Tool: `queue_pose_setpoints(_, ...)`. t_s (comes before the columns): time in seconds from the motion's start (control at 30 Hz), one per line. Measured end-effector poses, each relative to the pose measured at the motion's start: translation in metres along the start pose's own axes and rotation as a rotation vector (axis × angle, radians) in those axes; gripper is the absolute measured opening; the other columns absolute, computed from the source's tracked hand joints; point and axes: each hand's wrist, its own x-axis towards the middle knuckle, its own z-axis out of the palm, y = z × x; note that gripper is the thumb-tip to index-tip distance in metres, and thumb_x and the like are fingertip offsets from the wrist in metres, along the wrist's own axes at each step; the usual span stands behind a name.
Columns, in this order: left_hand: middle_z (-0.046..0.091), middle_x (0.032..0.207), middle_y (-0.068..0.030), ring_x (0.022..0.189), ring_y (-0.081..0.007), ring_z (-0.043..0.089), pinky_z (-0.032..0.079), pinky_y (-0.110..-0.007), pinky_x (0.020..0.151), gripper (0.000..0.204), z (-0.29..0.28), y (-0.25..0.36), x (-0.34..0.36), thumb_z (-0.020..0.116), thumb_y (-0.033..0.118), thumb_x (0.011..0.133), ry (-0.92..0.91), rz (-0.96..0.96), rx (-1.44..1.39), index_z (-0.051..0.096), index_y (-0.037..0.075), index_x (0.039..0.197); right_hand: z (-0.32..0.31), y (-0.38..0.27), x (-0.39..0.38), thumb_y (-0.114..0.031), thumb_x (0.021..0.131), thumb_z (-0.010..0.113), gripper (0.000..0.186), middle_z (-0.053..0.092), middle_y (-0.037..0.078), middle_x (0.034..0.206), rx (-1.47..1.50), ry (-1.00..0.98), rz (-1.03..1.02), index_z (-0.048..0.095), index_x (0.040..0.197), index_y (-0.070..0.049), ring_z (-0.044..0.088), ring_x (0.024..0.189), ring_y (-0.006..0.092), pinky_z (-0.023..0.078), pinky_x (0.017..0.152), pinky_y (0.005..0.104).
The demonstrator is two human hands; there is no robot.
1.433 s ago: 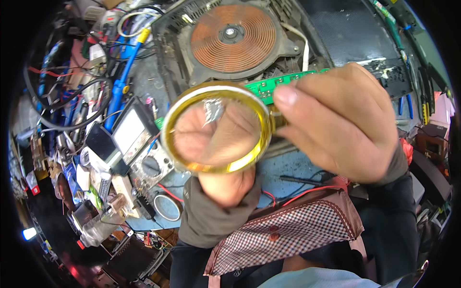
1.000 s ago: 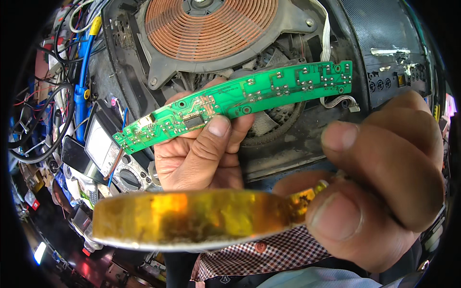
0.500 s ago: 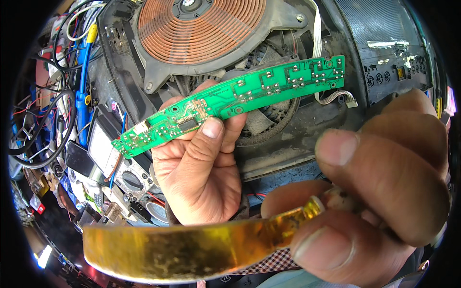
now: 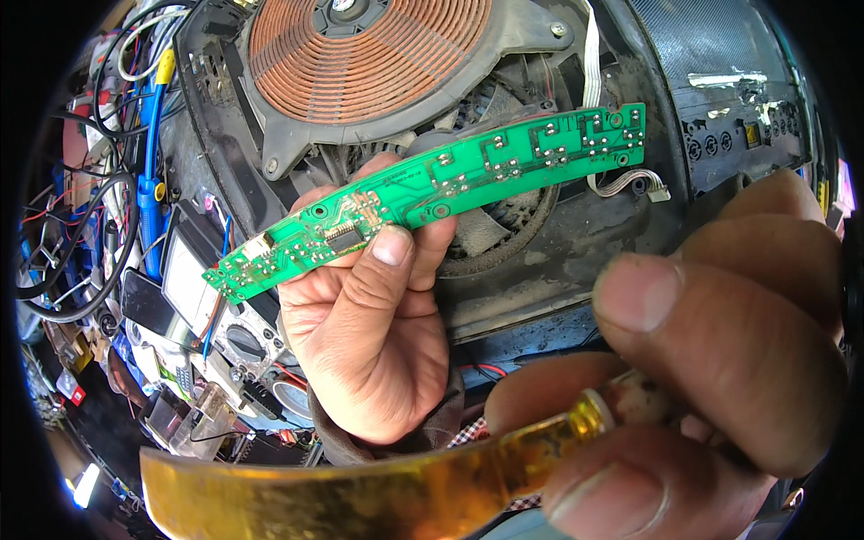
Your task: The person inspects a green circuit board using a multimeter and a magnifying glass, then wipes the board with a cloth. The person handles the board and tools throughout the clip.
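My left hand [image 4: 369, 333] grips a long, slightly curved green circuit board [image 4: 504, 162] between thumb and fingers. The board's soldered side faces me, with a dark chip [image 4: 344, 238] next to the thumb and a small white connector [image 4: 258, 245] near its left end. Close to the camera, my right hand [image 4: 693, 360] pinches the pale, speckled handle of what looks like a gold-rimmed magnifying glass [image 4: 342, 495], seen edge-on. Its wide, shiny rim stretches left below my left hand, apart from the board; its lower part is cut off by the picture.
Behind the board lies a dusty opened induction cooker with a copper coil [image 4: 378, 81] and a fan [image 4: 490, 234]. A white ribbon cable [image 4: 591, 63] hangs behind the board. At left are a multimeter [image 4: 245, 342], a phone [image 4: 148, 301], a blue tool [image 4: 151, 216] and tangled black cables [image 4: 126, 216].
The magnifying glass has dropped lower and tilted a little, uncovering my left wrist and sleeve. My left hand and the board have shifted slightly left, still in the same grip.
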Motion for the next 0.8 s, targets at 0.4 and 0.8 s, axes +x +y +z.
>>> queue_pose_setpoints(0.4, 0.069, 0.143, -0.0257, 0.127, -0.0368, 0.072, 0.065, -0.051, 0.108, 0.042, -0.004, 0.001, -0.003, 0.062, -0.016, 0.101, -0.009, 0.016, 0.031, 0.062, 0.001, 0.140, 0.005, -0.001, -0.003, -0.009, 0.086, 0.086, 0.050, 0.069, 0.016, 0.113, 0.012, -0.021, -0.003, 0.071, 0.133, -0.015, 0.060, 0.072, 0.0214, 0.043, 0.056, 0.0322)
queue_pose_setpoints(0.8, 0.069, 0.143, -0.0255, 0.127, -0.0369, 0.072, 0.065, -0.051, 0.108, 0.042, -0.007, -0.001, -0.002, 0.062, -0.016, 0.101, 0.007, 0.025, 0.032, 0.062, 0.000, 0.140, 0.005, -0.001, -0.001, -0.009, 0.085, 0.086, 0.049, 0.069, 0.015, 0.112, 0.009, -0.033, -0.004, 0.071, 0.131, -0.014, 0.060, 0.072, 0.0219, 0.044, 0.057, 0.0326)
